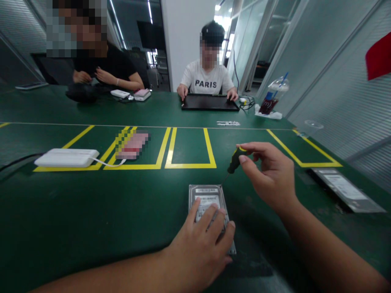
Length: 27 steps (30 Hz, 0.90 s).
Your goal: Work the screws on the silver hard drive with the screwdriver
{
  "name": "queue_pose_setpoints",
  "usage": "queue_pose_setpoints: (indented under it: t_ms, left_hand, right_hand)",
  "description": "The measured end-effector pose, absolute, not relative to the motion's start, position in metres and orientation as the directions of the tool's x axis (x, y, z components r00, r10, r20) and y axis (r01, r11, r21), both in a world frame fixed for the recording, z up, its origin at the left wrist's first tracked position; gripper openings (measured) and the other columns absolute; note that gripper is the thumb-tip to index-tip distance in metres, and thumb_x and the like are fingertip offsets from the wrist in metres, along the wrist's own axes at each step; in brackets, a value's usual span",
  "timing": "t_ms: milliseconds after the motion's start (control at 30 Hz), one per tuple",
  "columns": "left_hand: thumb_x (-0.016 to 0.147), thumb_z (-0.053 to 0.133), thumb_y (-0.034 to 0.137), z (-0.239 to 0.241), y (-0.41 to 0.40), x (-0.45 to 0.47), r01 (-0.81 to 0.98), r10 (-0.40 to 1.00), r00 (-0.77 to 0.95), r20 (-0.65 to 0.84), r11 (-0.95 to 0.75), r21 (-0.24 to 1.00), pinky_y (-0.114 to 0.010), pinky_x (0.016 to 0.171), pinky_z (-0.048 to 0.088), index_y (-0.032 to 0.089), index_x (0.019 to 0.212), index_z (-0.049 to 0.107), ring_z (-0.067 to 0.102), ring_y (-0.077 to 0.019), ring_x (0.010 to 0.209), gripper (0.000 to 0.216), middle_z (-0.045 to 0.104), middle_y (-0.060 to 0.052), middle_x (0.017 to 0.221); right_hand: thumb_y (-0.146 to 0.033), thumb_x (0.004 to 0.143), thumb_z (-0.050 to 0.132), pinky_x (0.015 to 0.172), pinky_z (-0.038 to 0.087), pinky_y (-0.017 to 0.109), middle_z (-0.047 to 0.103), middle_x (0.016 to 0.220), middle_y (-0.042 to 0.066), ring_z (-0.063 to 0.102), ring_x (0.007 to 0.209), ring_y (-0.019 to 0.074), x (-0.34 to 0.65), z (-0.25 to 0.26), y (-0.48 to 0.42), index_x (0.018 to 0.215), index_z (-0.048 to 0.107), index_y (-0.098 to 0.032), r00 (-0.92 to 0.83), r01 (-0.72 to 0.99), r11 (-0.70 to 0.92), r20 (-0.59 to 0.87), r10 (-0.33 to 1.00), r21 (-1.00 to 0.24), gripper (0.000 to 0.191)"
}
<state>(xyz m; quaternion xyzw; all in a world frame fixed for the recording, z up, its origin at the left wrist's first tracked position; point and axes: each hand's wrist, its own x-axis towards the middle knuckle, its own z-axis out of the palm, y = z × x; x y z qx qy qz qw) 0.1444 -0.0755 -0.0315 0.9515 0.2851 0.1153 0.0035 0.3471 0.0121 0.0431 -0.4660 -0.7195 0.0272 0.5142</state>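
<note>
Table: green top [91, 215], yellow-taped; directions read from the hard drive, twelve o'clock pointing away from the wearer.
Co-workers, two: one in a black top [119, 67] at eleven o'clock, far side; one in a white shirt [204, 75] at twelve.
Black tray [210, 102]: far edge, twelve o'clock, both hands of the white-shirted co-worker on it.
Drink cup [271, 97]: one o'clock, far side, blue straw, upright on white tissue.
Left hand [200, 240]: six o'clock, fingers spread over the hard drive's near and middle face, apparently bracing it; not wrapped round anything.
Right hand [271, 175]: two o'clock, apart from the left; thumb and forefinger pinch the handle end of the screwdriver.
Second flat unit [348, 189]: three o'clock, pale label upward, well apart from both hands.
White box [66, 158]: ten o'clock, pale lead running to the pink phone.
Hard drive [206, 199]: clock centre, flat on the table, labels upward, partly covered by the left hand.
Pink phone [134, 145]: between ten and eleven o'clock, within tape.
Screwdriver [236, 161]: one o'clock, dark handle with yellow, tilted, shaft slanting down toward the wearer's left.
Screwdriver tip [221, 185]: at the drive's far right corner, one o'clock; whether seated, too small to tell.
Step in hand: judged to be driver work at that corner.
Next move, calls for: a seated tip, shaft brought more upright, firm left-hand bracing.
</note>
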Motion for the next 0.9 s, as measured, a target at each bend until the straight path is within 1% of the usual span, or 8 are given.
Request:
queue_pose_setpoints:
  t_ms: [167, 300, 400, 567, 633, 733, 800, 900]
  left_hand:
    - [0.100, 0.044, 0.050, -0.0315, -0.0755, 0.1440, 0.542, 0.544, 0.812, 0.210, -0.837, 0.074, -0.069, 0.111, 0.022, 0.017, 0.145, 0.042, 0.039, -0.0388, 0.135, 0.057, 0.046, -0.018, 0.146]
    - [0.099, 0.047, 0.050, -0.0329, -0.0759, 0.1443, 0.541, 0.546, 0.810, 0.213, -0.837, 0.087, -0.070, 0.111, 0.021, 0.017, 0.145, 0.041, 0.038, -0.0387, 0.135, 0.058, 0.045, -0.018, 0.147]
    - [0.099, 0.047, 0.050, -0.0329, -0.0753, 0.1447, 0.540, 0.547, 0.811, 0.206, -0.836, 0.095, -0.070, 0.111, 0.022, 0.016, 0.145, 0.041, 0.039, -0.0387, 0.135, 0.058, 0.045, -0.019, 0.147]
    - [0.100, 0.044, 0.050, -0.0331, -0.0746, 0.1453, 0.544, 0.550, 0.807, 0.214, -0.834, 0.090, -0.071, 0.110, 0.021, 0.016, 0.145, 0.041, 0.039, -0.0389, 0.135, 0.057, 0.046, -0.018, 0.146]
    - [0.100, 0.044, 0.050, -0.0333, -0.0748, 0.1453, 0.546, 0.551, 0.806, 0.218, -0.833, 0.085, -0.071, 0.111, 0.021, 0.017, 0.145, 0.041, 0.038, -0.0388, 0.135, 0.057, 0.046, -0.018, 0.146]
    - [0.100, 0.045, 0.051, -0.0335, -0.0751, 0.1450, 0.540, 0.543, 0.810, 0.219, -0.838, 0.081, -0.070, 0.111, 0.022, 0.016, 0.145, 0.042, 0.038, -0.0383, 0.135, 0.057, 0.046, -0.018, 0.146]
    - [0.099, 0.046, 0.051, -0.0339, -0.0754, 0.1448, 0.537, 0.540, 0.813, 0.219, -0.840, 0.078, -0.070, 0.111, 0.022, 0.017, 0.145, 0.042, 0.038, -0.0382, 0.135, 0.057, 0.046, -0.018, 0.146]
    - [0.098, 0.048, 0.051, -0.0348, -0.0761, 0.1445, 0.542, 0.543, 0.809, 0.226, -0.837, 0.075, -0.071, 0.110, 0.022, 0.017, 0.145, 0.042, 0.038, -0.0390, 0.135, 0.058, 0.045, -0.018, 0.146]
  right_hand:
    - [-0.019, 0.082, 0.068, 0.073, 0.048, 0.037, 0.071, 0.105, 0.004, 0.063, 0.089, 0.0191, 0.3470, 0.0420, 0.0134, 0.105, 0.066, -0.025, -0.036, 0.603, 0.594, 0.726, 0.687, -0.532, 0.023]
    - [-0.018, 0.085, 0.065, 0.076, 0.048, 0.037, 0.071, 0.110, 0.004, 0.065, 0.096, 0.0205, 0.3468, 0.0427, 0.0125, 0.106, 0.066, -0.025, -0.024, 0.562, 0.591, 0.703, 0.711, -0.579, 0.023]
    - [-0.017, 0.086, 0.063, 0.075, 0.049, 0.037, 0.072, 0.108, 0.004, 0.065, 0.090, 0.0188, 0.3472, 0.0431, 0.0118, 0.108, 0.067, -0.025, -0.031, 0.566, 0.578, 0.686, 0.727, -0.588, 0.023]
    - [-0.021, 0.082, 0.071, 0.071, 0.047, 0.034, 0.070, 0.096, 0.002, 0.059, 0.079, 0.0159, 0.3479, 0.0417, 0.0133, 0.101, 0.067, -0.023, -0.022, 0.629, 0.571, 0.722, 0.692, -0.528, 0.020]
    - [-0.021, 0.083, 0.070, 0.072, 0.048, 0.034, 0.070, 0.099, 0.003, 0.061, 0.083, 0.0164, 0.3477, 0.0414, 0.0135, 0.102, 0.067, -0.023, -0.026, 0.608, 0.585, 0.724, 0.689, -0.536, 0.020]
    - [-0.018, 0.087, 0.063, 0.075, 0.048, 0.034, 0.071, 0.108, 0.005, 0.064, 0.092, 0.0170, 0.3472, 0.0424, 0.0124, 0.106, 0.066, -0.022, -0.043, 0.579, 0.601, 0.716, 0.697, -0.551, 0.020]
    - [-0.018, 0.087, 0.064, 0.074, 0.048, 0.032, 0.071, 0.102, 0.003, 0.063, 0.086, 0.0153, 0.3471, 0.0435, 0.0115, 0.104, 0.067, -0.022, -0.045, 0.606, 0.589, 0.716, 0.697, -0.535, 0.018]
    - [-0.022, 0.082, 0.072, 0.068, 0.046, 0.031, 0.068, 0.090, 0.001, 0.058, 0.076, 0.0139, 0.3471, 0.0449, 0.0104, 0.097, 0.066, -0.021, -0.036, 0.659, 0.566, 0.731, 0.681, -0.494, 0.016]
